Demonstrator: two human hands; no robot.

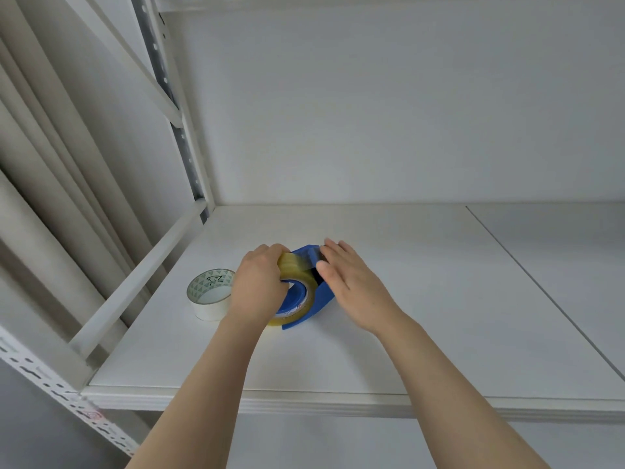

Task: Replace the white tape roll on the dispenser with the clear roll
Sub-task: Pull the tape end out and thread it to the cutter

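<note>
Swap mostly done, by my reading. Yellowish clear tape roll already sits on the blue plastic hand dispenser, centre of frame, its blue hub showing through the core. White tape roll with a green-patterned cardboard core is off the dispenser, standing on its side just left of my left wrist, apparently not touching it.

My left hand is clenched around the clear roll's left side, thumb hooked in near the hub. My right hand lies flat, fingers extended, pressing over the dispenser's front end where a strip of tape runs up from the roll; whether it pinches the strip I cannot tell.

Left to do, I judge: feed the free end across the cutter and check the roll is seated. Cutter edge is hidden under my right fingers.

White shelf board is otherwise bare. White metal rack post rises upper left, well apart. Nothing blocks the work.
</note>
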